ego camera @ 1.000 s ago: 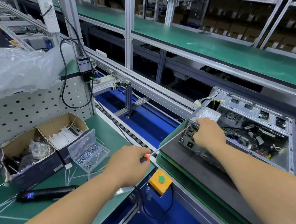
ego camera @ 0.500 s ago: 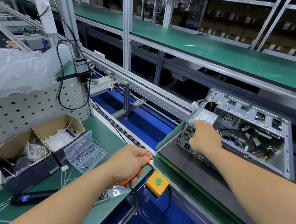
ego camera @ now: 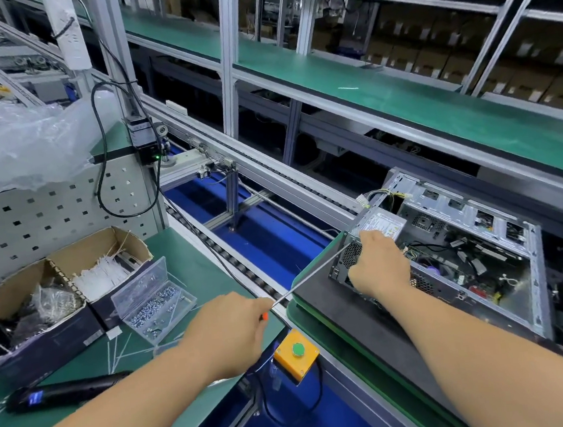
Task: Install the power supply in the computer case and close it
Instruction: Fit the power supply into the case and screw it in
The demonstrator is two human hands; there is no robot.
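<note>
Cardboard boxes of cable ties and bagged parts sit far left on the green bench, a clear screw case beside them and a black electric driver lying in front. Curled tight, the left hand grips an orange-handled screwdriver, its shaft reaching the rear corner of the open computer case. The right hand, fingers curled, holds the power supply in that corner.
</note>
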